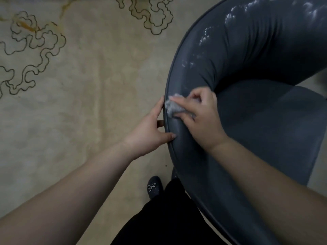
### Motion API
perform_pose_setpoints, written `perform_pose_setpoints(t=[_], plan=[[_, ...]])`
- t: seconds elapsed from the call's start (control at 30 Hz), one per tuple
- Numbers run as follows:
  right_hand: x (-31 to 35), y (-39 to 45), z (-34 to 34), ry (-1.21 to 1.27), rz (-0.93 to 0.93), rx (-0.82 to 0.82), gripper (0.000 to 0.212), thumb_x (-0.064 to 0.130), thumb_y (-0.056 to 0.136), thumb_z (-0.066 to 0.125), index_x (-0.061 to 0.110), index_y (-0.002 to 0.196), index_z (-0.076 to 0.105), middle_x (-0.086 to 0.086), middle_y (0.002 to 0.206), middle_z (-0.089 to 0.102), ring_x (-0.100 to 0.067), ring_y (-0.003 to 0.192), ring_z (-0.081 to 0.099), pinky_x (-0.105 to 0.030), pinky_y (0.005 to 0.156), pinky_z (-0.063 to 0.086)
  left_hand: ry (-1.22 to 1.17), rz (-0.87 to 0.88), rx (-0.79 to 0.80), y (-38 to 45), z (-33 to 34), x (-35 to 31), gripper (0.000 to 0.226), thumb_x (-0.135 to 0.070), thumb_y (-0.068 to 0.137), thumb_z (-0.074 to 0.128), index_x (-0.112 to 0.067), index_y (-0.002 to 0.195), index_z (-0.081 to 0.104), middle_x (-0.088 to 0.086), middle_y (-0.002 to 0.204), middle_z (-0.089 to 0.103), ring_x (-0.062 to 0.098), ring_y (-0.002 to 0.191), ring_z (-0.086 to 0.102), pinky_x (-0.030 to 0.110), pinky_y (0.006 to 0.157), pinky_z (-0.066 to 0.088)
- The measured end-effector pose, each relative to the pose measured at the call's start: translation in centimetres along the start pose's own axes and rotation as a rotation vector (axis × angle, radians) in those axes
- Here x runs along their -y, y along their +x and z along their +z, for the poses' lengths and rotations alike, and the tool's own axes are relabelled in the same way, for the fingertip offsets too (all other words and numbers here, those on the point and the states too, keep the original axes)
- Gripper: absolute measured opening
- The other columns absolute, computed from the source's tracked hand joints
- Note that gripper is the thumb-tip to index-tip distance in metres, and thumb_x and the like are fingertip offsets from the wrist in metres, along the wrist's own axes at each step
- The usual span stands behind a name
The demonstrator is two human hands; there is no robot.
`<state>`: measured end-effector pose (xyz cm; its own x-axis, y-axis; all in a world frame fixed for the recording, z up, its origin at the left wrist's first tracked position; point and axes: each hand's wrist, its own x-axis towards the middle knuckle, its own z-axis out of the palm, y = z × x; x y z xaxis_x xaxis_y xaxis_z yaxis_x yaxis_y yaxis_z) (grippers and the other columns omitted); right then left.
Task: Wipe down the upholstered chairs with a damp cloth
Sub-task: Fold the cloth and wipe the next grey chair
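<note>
The right hand (pixel 200 117) pinches a small crumpled grey cloth (pixel 172 108), fingers curled over it w/ thumb below, and presses it on the top of the curved backrest of the dark blue-grey chair (pixel 247 55), just inside the piped edge. The left hand (pixel 150 129) sits beside this grip, on the outer side: its thumb lies on the top surface below the cloth, the fingers go down behind the rim, so it clasps the edge. I judge it is there to keep the chair steady against the push of the wiping, bc a bunched cloth needs firm pressure. The cloth is wadded, prob. to give a thick pad for the fingers; its texture looks rough and wrinkled, whether it is damp I cannot tell. The upholstery is smooth and slightly shiny, like leather or vinyl, w/ soft folds and light reflections further along the backrest from the grip. The seat (pixel 274 135) lies beyond the right wrist, matte and rounded. Under all is a beige carpet (pixel 79 103) w/ cloud-like outlines, and a dark shoe (pixel 154 187) near the chair base.
</note>
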<state>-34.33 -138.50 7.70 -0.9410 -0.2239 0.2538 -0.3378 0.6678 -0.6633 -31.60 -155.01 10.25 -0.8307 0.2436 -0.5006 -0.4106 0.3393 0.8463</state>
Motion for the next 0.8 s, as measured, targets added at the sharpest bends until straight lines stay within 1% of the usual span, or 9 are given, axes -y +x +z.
perform_pose_setpoints(t=[0.17,0.27,0.33,0.4,0.53,0.6,0.67,0.73,0.8], plan=[[0.4,7.0,1.0,-0.079,0.064,-0.009,0.027,0.024,0.08,0.07,0.029,0.107,0.073,-0.01,0.102,0.046,-0.03,0.098,0.041,-0.043,0.089,0.042,-0.06,-0.017,-0.016,0.0,0.1,-0.3,0.106,0.004,0.076,0.074,-0.034,0.153,0.011,-0.029,0.138,0.034,0.004,0.114,0.055,0.029,0.09,0.053],[1.0,2.0,0.6,-0.072,-0.042,0.033,0.027,0.025,0.085,0.06,0.027,0.109,0.072,-0.011,0.098,0.046,-0.029,0.092,0.042,-0.039,0.08,0.042,-0.079,-0.025,-0.025,0.0,0.1,0.2,0.101,0.002,0.075,0.076,-0.032,0.151,0.019,-0.024,0.136,0.041,0.009,0.119,0.054,0.032,0.095,0.052],[1.4,-0.6,0.1,-0.047,-0.093,0.107,0.03,0.026,0.085,0.056,0.028,0.112,0.071,-0.009,0.098,0.046,-0.027,0.091,0.041,-0.035,0.078,0.041,-0.105,-0.041,-0.036,-0.4,0.1,0.3,0.101,0.0,0.076,0.076,-0.031,0.151,0.017,-0.023,0.134,0.042,0.004,0.117,0.053,0.026,0.094,0.051],[0.9,0.8,0.2,-0.067,-0.114,0.141,0.027,0.028,0.085,0.06,0.028,0.109,0.072,-0.011,0.097,0.047,-0.029,0.09,0.042,-0.037,0.077,0.041,-0.14,-0.038,-0.037,-0.5,0.2,0.3,0.098,0.003,0.076,0.075,-0.03,0.151,0.02,-0.021,0.138,0.042,0.007,0.113,0.056,0.023,0.088,0.053],[-0.1,8.3,1.3,-0.162,-0.016,-0.004,0.021,0.024,0.08,0.07,0.026,0.101,0.074,-0.011,0.097,0.047,-0.032,0.093,0.043,-0.044,0.082,0.043,-0.144,-0.056,-0.067,-0.7,0.3,-0.2,0.101,0.005,0.077,0.073,-0.026,0.152,0.013,-0.022,0.145,0.031,0.005,0.103,0.06,0.021,0.083,0.054],[0.0,9.0,1.3,-0.184,0.026,-0.003,0.021,0.025,0.081,0.07,0.028,0.101,0.073,-0.008,0.099,0.044,-0.028,0.095,0.04,-0.04,0.085,0.042,-0.098,-0.059,-0.095,-0.5,0.3,-0.3,0.099,0.0,0.078,0.074,-0.027,0.152,0.013,-0.021,0.149,0.03,0.005,0.106,0.06,0.025,0.088,0.053],[0.2,6.3,0.9,-0.178,0.006,0.0,0.025,0.021,0.082,0.068,0.025,0.106,0.072,-0.011,0.101,0.046,-0.029,0.094,0.041,-0.036,0.082,0.04,-0.11,-0.036,-0.113,-0.2,0.4,-0.6,0.092,-0.001,0.081,0.071,-0.028,0.152,0.02,-0.017,0.148,0.036,0.003,0.101,0.062,0.021,0.084,0.054],[0.5,2.2,0.2,-0.105,-0.031,0.014,0.03,0.018,0.084,0.064,0.024,0.112,0.071,-0.012,0.1,0.046,-0.027,0.093,0.041,-0.025,0.083,0.034,-0.114,0.008,-0.127,0.2,0.6,-0.8,0.077,-0.003,0.084,0.067,-0.029,0.148,0.031,-0.017,0.139,0.047,-0.003,0.092,0.063,0.013,0.075,0.051],[0.4,0.3,-0.2,-0.063,-0.042,0.026,0.032,0.017,0.085,0.063,0.025,0.115,0.07,-0.011,0.1,0.046,-0.025,0.093,0.04,-0.018,0.084,0.03,-0.136,0.003,-0.159,0.5,1.0,-0.9,0.064,-0.009,0.09,0.062,-0.03,0.145,0.037,-0.016,0.127,0.057,-0.004,0.092,0.063,0.011,0.074,0.049]])
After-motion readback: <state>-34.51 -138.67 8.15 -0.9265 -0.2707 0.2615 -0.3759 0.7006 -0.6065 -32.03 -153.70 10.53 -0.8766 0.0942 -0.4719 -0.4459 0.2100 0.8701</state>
